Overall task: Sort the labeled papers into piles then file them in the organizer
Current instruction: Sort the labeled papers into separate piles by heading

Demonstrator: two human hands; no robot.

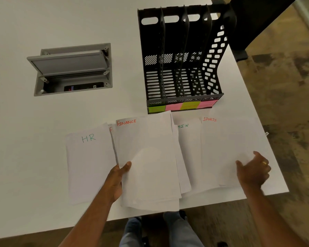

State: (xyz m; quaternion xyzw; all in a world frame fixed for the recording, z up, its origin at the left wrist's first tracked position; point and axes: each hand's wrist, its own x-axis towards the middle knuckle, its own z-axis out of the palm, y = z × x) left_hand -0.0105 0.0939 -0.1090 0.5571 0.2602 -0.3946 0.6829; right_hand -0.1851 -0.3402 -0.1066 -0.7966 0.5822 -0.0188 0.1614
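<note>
Four groups of white papers lie along the table's near edge. The HR pile (89, 163) is at the left. My left hand (119, 177) grips a stack topped by a sheet marked FINANCE (146, 157), thumb on top, its lower edge past the table edge. Partly covered by that stack is a sheet ending in "MIN" (187, 148). The SPORTS pile (223, 148) is at the right, and my right hand (253, 170) rests on its lower right corner, fingers bent. The black organizer (182, 56) stands behind the papers, its slots empty, with green and pink sticky notes (182, 106) on its front lip.
A grey recessed cable box (71, 68) with its lid propped open sits in the white table (43, 139) at the left. The table's right edge runs close to the SPORTS pile; patterned carpet lies beyond. My legs show below the near edge.
</note>
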